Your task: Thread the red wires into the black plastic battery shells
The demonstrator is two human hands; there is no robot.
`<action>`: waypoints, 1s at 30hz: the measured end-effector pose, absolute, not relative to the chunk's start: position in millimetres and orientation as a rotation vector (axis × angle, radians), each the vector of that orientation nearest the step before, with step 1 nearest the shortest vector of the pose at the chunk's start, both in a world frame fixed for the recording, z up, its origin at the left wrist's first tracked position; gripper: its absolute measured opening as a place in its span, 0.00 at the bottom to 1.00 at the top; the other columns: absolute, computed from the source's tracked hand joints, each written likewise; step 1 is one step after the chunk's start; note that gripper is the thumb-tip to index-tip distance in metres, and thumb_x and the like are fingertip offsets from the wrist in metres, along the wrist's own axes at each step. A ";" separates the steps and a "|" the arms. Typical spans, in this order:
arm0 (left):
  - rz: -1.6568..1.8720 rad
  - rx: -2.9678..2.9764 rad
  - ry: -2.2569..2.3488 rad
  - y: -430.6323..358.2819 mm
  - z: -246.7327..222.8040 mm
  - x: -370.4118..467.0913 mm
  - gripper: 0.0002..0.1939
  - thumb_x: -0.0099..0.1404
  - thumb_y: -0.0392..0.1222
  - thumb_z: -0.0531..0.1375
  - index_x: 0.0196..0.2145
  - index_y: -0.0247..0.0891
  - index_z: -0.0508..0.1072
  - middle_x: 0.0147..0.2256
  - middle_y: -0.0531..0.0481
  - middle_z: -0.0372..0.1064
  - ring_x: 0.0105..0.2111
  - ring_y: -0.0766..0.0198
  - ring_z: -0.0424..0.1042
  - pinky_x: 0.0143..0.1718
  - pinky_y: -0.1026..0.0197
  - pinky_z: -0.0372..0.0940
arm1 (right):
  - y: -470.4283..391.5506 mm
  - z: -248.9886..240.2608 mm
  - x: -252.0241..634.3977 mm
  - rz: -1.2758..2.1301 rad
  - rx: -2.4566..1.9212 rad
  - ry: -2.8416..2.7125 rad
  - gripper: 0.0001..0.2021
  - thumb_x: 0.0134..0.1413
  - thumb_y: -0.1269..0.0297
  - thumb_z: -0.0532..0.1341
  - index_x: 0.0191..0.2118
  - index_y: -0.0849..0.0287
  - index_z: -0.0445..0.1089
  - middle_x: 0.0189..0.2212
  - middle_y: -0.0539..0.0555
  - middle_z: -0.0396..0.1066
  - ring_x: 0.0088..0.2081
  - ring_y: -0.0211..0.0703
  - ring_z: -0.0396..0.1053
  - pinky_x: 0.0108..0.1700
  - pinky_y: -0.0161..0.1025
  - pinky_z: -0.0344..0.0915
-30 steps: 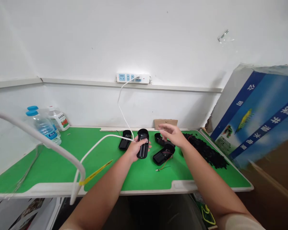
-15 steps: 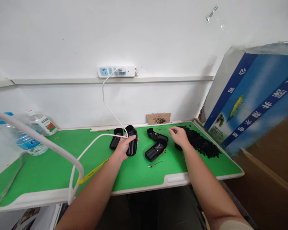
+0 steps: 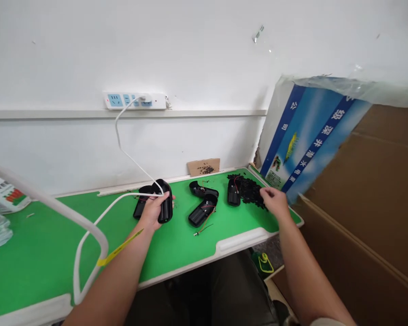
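Note:
My left hand [image 3: 152, 213] is closed round a black plastic housing [image 3: 165, 206], a long hollow shell with a rounded top, held upright above the green table. Just behind it, a second black housing [image 3: 140, 206] is partly covered by my hand. At the right edge of a heap of small black pieces [image 3: 250, 192] is my right hand [image 3: 275, 202], its fingertips pinched together. Whatever they may hold is too small to make out. Against that heap's left side lies a black housing [image 3: 233, 194] with a red wire.
Two more black housings [image 3: 202, 212] with thin wires lie mid-table. A cardboard piece [image 3: 204, 167] bearing tiny dark bits leans at the back. A white cable [image 3: 102, 240] loops across the left, from a power strip [image 3: 135, 100]. A large carton [image 3: 360, 181] stands at the right.
The view has swung to the right. My right hand has moved from the heap's left side to its right edge, uncovering the housing there. My left hand keeps its housing.

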State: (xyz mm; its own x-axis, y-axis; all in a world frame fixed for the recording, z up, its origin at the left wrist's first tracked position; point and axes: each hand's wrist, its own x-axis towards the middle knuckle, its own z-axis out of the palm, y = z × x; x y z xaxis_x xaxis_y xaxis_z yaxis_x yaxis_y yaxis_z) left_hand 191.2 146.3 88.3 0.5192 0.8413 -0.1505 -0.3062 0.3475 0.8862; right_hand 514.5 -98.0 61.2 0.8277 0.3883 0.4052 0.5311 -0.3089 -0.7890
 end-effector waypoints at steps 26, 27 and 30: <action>0.660 0.960 0.618 132.9 78.6 198.9 0.20 0.48 0.43 0.67 0.36 0.36 0.65 0.25 0.48 0.72 0.18 0.67 0.68 0.20 0.67 0.63 | -60.7 73.5 455.5 0.146 -1.586 -0.608 0.16 0.45 0.54 0.63 0.30 0.65 0.69 0.21 0.55 0.69 0.23 0.41 0.69 0.30 0.41 0.69; 0.658 0.953 0.611 131.9 78.5 199.2 0.20 0.48 0.43 0.67 0.36 0.36 0.65 0.24 0.48 0.72 0.19 0.67 0.68 0.20 0.67 0.63 | -51.5 83.7 444.0 0.256 -1.475 -0.612 0.17 0.42 0.53 0.65 0.30 0.65 0.70 0.20 0.54 0.69 0.22 0.40 0.69 0.29 0.40 0.69; 0.638 0.943 0.596 130.2 78.9 199.7 0.19 0.48 0.43 0.67 0.35 0.37 0.64 0.25 0.48 0.72 0.18 0.67 0.68 0.20 0.67 0.63 | -17.2 113.0 405.7 0.540 -1.235 -0.674 0.16 0.36 0.56 0.70 0.26 0.65 0.71 0.20 0.54 0.71 0.21 0.37 0.69 0.27 0.36 0.71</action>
